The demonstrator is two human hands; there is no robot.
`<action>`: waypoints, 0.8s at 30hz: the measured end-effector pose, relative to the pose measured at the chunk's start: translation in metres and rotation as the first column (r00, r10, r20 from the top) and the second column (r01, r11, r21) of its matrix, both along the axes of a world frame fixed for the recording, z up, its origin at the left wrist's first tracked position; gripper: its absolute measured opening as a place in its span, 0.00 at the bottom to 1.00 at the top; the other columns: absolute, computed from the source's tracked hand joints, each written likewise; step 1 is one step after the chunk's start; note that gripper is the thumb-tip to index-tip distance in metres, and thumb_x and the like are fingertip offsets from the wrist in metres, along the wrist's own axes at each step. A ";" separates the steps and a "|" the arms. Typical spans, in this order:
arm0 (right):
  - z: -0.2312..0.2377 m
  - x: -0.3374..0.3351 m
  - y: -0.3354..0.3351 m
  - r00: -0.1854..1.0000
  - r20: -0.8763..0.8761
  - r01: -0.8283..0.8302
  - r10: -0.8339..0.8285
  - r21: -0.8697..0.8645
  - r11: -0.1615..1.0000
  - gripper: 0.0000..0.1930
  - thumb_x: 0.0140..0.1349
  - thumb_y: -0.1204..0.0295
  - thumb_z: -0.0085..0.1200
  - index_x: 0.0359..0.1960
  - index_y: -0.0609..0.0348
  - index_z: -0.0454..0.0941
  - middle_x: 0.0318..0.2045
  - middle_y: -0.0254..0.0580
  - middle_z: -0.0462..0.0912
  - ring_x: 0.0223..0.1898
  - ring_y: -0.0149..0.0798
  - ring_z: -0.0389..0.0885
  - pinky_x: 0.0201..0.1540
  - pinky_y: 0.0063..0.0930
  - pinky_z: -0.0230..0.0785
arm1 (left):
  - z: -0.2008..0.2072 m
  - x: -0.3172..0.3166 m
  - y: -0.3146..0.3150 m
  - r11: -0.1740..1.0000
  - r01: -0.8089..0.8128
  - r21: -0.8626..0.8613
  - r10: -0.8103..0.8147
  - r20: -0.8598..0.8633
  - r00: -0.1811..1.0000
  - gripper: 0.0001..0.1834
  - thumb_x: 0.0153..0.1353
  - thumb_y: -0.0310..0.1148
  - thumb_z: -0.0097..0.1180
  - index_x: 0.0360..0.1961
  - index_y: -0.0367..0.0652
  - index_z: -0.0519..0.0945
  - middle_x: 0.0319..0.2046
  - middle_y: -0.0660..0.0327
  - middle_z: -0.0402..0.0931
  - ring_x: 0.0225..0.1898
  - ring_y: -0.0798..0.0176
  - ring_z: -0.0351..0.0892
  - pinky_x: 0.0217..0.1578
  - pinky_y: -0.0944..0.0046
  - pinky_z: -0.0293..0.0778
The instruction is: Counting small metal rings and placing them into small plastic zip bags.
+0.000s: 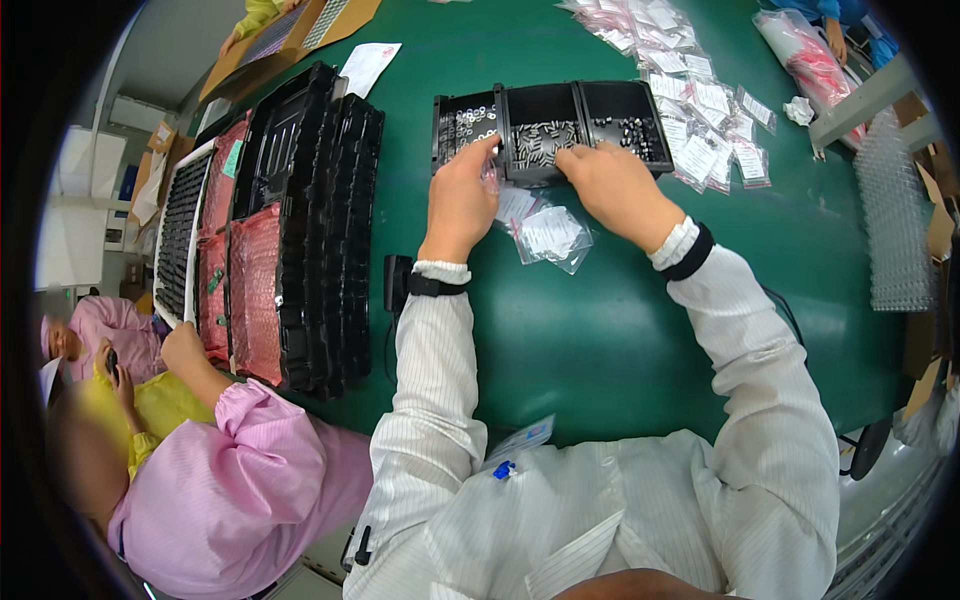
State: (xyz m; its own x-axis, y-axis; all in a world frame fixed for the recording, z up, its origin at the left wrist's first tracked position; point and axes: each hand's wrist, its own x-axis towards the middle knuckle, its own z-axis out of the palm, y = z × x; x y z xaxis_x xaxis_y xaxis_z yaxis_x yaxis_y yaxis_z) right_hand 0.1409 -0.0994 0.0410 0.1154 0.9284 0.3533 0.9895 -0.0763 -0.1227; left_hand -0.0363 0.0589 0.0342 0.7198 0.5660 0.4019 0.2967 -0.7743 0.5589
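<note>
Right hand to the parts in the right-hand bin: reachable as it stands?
Probably yes. The right hand has its fingertips at the middle bin, just beside the right-hand bin; no lid or divider shows over the dark parts.

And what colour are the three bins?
The three bins are black, clearest in the head view.

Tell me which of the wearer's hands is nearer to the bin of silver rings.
Left. The left hand is at the front of the bin of silver rings; the right hand is farther right, fingertips at the middle bin.
</note>
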 end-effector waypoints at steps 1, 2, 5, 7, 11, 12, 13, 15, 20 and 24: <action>0.002 -0.006 -0.005 1.000 0.000 0.001 -0.001 -0.005 1.000 0.08 0.64 0.72 0.53 0.42 0.57 0.80 0.36 0.45 0.87 0.36 0.52 0.89 0.39 0.45 0.83 | 0.002 -0.005 -0.004 1.000 0.003 -0.006 -0.003 -0.018 1.000 0.26 0.59 0.18 0.64 0.60 0.42 0.82 0.46 0.48 0.87 0.47 0.43 0.87 0.49 0.53 0.81; 0.004 -0.010 -0.010 1.000 0.006 -0.008 0.008 -0.015 1.000 0.07 0.63 0.72 0.54 0.42 0.56 0.80 0.36 0.44 0.87 0.36 0.51 0.89 0.39 0.44 0.83 | 0.004 -0.008 -0.008 1.000 0.010 -0.020 -0.010 -0.016 1.000 0.26 0.59 0.17 0.64 0.60 0.42 0.82 0.46 0.48 0.87 0.47 0.42 0.87 0.49 0.53 0.81; 0.006 -0.021 -0.023 1.000 -0.013 -0.020 0.019 -0.040 0.999 0.09 0.59 0.75 0.59 0.42 0.56 0.79 0.36 0.43 0.86 0.37 0.48 0.88 0.39 0.42 0.82 | 0.009 -0.017 -0.015 0.998 0.036 -0.058 -0.038 -0.034 0.999 0.25 0.59 0.18 0.65 0.59 0.42 0.82 0.46 0.48 0.86 0.47 0.43 0.87 0.49 0.54 0.81; 0.011 -0.026 -0.030 0.998 -0.011 -0.055 0.055 -0.020 0.998 0.12 0.55 0.77 0.62 0.42 0.56 0.78 0.39 0.43 0.86 0.37 0.48 0.88 0.41 0.42 0.82 | 0.009 -0.022 -0.018 0.998 0.034 -0.054 -0.035 -0.019 0.999 0.25 0.59 0.18 0.66 0.59 0.41 0.82 0.45 0.49 0.86 0.46 0.45 0.88 0.48 0.56 0.81; 0.040 0.005 -0.041 0.906 -0.375 -0.057 0.197 0.353 0.934 0.13 0.61 0.77 0.63 0.48 0.64 0.80 0.44 0.51 0.87 0.42 0.56 0.88 0.45 0.44 0.81 | 0.012 -0.029 -0.023 0.999 0.038 0.024 -0.040 0.100 0.994 0.26 0.57 0.20 0.69 0.59 0.41 0.82 0.40 0.54 0.86 0.40 0.51 0.87 0.45 0.60 0.81; 0.050 0.020 -0.041 0.901 -0.422 0.032 0.105 0.304 0.952 0.13 0.63 0.77 0.62 0.48 0.65 0.80 0.43 0.54 0.87 0.43 0.57 0.87 0.45 0.45 0.80 | 0.017 -0.033 -0.025 0.998 0.013 0.066 -0.021 0.135 0.991 0.24 0.58 0.22 0.71 0.57 0.40 0.83 0.37 0.59 0.85 0.36 0.60 0.84 0.43 0.64 0.80; 0.055 0.038 -0.042 0.888 -0.460 0.125 0.002 0.246 0.961 0.12 0.64 0.77 0.62 0.48 0.67 0.81 0.42 0.57 0.87 0.43 0.59 0.87 0.46 0.45 0.80 | 0.024 -0.034 -0.030 0.998 0.012 0.061 -0.020 0.133 0.991 0.24 0.58 0.22 0.71 0.57 0.40 0.83 0.37 0.59 0.85 0.36 0.60 0.84 0.43 0.64 0.80; 0.041 0.070 -0.032 0.893 -0.449 0.145 -0.031 0.222 0.964 0.15 0.62 0.75 0.66 0.49 0.67 0.81 0.38 0.56 0.88 0.41 0.60 0.88 0.46 0.45 0.79 | 0.035 -0.029 -0.046 0.973 -0.059 -0.224 0.108 0.216 0.970 0.21 0.60 0.23 0.71 0.55 0.38 0.83 0.37 0.61 0.85 0.36 0.68 0.82 0.42 0.66 0.78; 0.022 0.068 0.005 0.983 -0.181 -0.062 -0.017 -0.421 0.905 0.23 0.52 0.71 0.76 0.46 0.70 0.82 0.39 0.62 0.87 0.46 0.62 0.86 0.48 0.47 0.80 | 0.042 -0.020 -0.078 0.861 0.132 -0.491 0.096 0.412 0.906 0.24 0.58 0.23 0.74 0.55 0.41 0.81 0.35 0.64 0.84 0.36 0.72 0.82 0.40 0.68 0.79; 0.027 0.059 0.023 0.990 -0.125 -0.020 -0.065 -0.581 0.814 0.18 0.51 0.73 0.75 0.41 0.69 0.84 0.38 0.58 0.89 0.46 0.59 0.88 0.49 0.44 0.82 | 0.023 -0.008 -0.094 0.877 0.166 -0.450 0.030 0.396 0.918 0.23 0.58 0.26 0.74 0.54 0.39 0.82 0.33 0.65 0.85 0.35 0.71 0.83 0.39 0.67 0.78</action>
